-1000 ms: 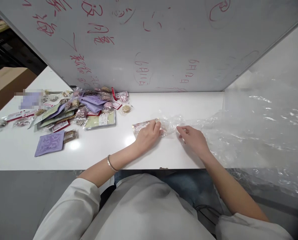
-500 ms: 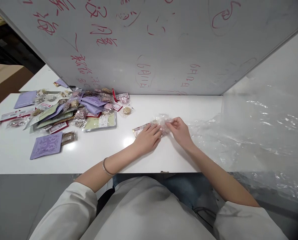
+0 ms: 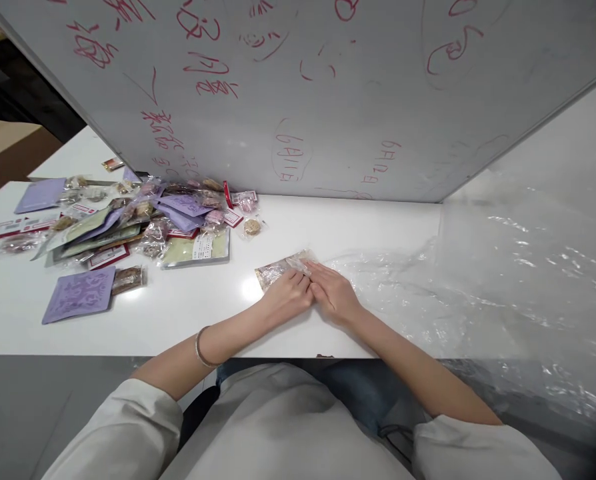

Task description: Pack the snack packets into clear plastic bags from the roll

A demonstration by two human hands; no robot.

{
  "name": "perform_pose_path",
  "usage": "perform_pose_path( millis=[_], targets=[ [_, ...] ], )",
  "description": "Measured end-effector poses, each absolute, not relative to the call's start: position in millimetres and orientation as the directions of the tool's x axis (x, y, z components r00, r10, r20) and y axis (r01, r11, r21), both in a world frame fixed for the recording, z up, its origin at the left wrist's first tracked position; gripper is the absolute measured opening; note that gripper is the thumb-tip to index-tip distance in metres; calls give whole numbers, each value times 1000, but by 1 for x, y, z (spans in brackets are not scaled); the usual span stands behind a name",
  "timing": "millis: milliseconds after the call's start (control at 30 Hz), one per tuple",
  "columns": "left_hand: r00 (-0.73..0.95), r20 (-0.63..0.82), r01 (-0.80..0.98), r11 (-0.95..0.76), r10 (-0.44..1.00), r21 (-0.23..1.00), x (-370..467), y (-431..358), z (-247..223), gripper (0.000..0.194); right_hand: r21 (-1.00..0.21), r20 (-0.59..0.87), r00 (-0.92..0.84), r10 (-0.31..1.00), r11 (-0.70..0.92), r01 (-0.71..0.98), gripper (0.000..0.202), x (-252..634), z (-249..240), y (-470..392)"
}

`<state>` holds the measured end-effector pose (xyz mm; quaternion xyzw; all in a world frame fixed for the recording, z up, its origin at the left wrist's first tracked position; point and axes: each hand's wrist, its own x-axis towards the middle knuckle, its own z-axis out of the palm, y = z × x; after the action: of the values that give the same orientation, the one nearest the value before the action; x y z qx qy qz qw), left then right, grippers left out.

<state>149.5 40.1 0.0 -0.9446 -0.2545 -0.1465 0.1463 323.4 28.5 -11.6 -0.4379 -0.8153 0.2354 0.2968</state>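
Standing at the far side, the whiteboard [image 3: 298, 133] closes the back of the white table [image 3: 178, 327]. At left lies a heap of small packets [image 3: 143, 217]; at right, clear plastic sheet [image 3: 518, 287] spreads up to beside the right hand [image 3: 335, 293]. The wrapped packet [image 3: 277, 270] lies on the table, its right end under the fingers. The left hand [image 3: 289, 293] has bent fingers, the right straighter ones; whether they grip, I cannot tell.
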Motion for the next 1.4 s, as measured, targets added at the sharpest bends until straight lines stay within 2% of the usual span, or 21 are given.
perform_pose_path(
  millis=[100, 200, 300, 367, 433, 500, 600, 633, 700, 767, 833, 933, 1000, 1067, 1133, 1233, 1267, 1300, 1333, 1367, 1400],
  targets=[
    [801, 385, 564, -794, 458, -229, 149, 34, 4, 23, -811, 215, -391, 895, 387, 439, 61, 327, -12, 31],
    [743, 376, 643, -747, 554, -171, 151, 33, 5, 28, -994, -5, -324, 946, 32, 108, 80, 337, -7, 40],
    [658, 226, 744, -667, 719, -45, 152, 37, 5, 46, -920, -264, -238, 935, -318, -231, 88, 351, 4, 53],
    [602, 125, 796, -605, 789, -9, 150, 41, 4, 47, -871, -341, -106, 934, -356, -339, 75, 359, 10, 60],
    [539, 92, 839, -543, 837, 25, 145, 47, 5, 41, -873, -356, 4, 935, -331, -359, 62, 364, 13, 62],
    [463, 110, 870, -474, 880, 137, 137, 55, 8, 39, -902, -322, 36, 946, -295, -314, 51, 365, 14, 61],
    [314, 164, 808, -354, 935, 470, 121, 70, 20, 27, -971, -198, 44, 979, -190, -144, 40, 362, 12, 57],
    [239, 185, 742, -302, 953, 598, 118, 73, 25, 23, -985, -156, 27, 987, -153, -76, 44, 360, 11, 57],
    [79, 199, 512, -211, 977, 833, 116, 75, 33, 26, -995, -101, -61, 993, -100, 29, 67, 352, 9, 55],
    [23, 131, 191, -133, 991, 973, 123, 71, 36, 32, -996, -84, -218, 972, -75, 50, 89, 342, 7, 53],
    [103, 37, -52, -32, 994, 998, 136, 64, 33, 38, -998, -55, -329, 943, -56, 5, 92, 330, 8, 46],
    [243, -12, -53, 25, 970, 998, 150, 54, 25, 43, -998, -11, -263, 965, -26, -52, 66, 322, 13, 27],
    [311, 8, 16, -13, 950, 1000, 153, 53, 20, 43, -999, -3, -54, 999, -5, -40, 52, 334, 19, 10],
    [368, 0, 7, -3, 930, 1000, 151, 55, 17, 43, -999, 39, 281, 959, 42, -7, 50, 364, 27, -2],
    [369, -47, -41, 67, 928, 997, 150, 59, 16, 42, -990, 133, 641, 756, 127, 56, 55, 411, 40, -6],
    [319, -121, -85, 155, 940, 984, 152, 61, 17, 38, -956, 277, 880, 386, 205, 211, 60, 498, 75, 12],
    [316, -132, -97, 170, 939, 981, 153, 61, 18, 37, -946, 313, 905, 290, 181, 269, 60, 527, 89, 24],
    [325, -136, -110, 181, 936, 977, 154, 61, 19, 37, -939, 343, 903, 260, 98, 329, 57, 553, 103, 38],
    [345, -136, -122, 188, 929, 975, 155, 60, 19, 36, -926, 337, 887, 316, -57, 372, 57, 576, 115, 53],
    [368, -134, -130, 193, 920, 973, 156, 60, 19, 37, -860, 292, 848, 442, -266, 435, 58, 595, 125, 67],
    [393, -135, -132, 201, 910, 971, 156, 59, 18, 38, -706, 237, 745, 624, -416, 574, 58, 609, 133, 80]
  ],
)
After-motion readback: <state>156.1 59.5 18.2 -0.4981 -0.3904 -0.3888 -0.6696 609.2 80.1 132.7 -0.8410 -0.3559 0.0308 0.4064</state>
